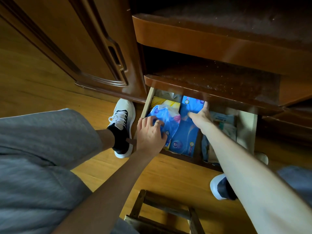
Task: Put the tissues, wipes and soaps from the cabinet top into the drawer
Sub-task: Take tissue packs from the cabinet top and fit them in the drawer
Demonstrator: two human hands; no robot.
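Seen from above, a person crouches over an open wooden drawer [146, 103] pulled out from the bottom of a dark brown cabinet [219, 46]; every place here is given relative to that drawer. The left hand [149, 134], a ring on one finger, is at the drawer's near left corner, its grip curled round a crumpled blue plastic pack [166, 119] of what look like tissues, seemingly pressing it down so that it fits. The right hand [200, 114] reaches deeper into the drawer's middle, fingers laid on a flat blue pack [184, 141] that runs front to back; whether this grip pinches the pack or only presses on it cannot be told. A yellow pack [163, 101] lies at the back left of the drawer, partly under the crumpled one. Paler items fill the right side, too blurred to name. A wooden stool [162, 213] stands on the floor in front of the drawer.
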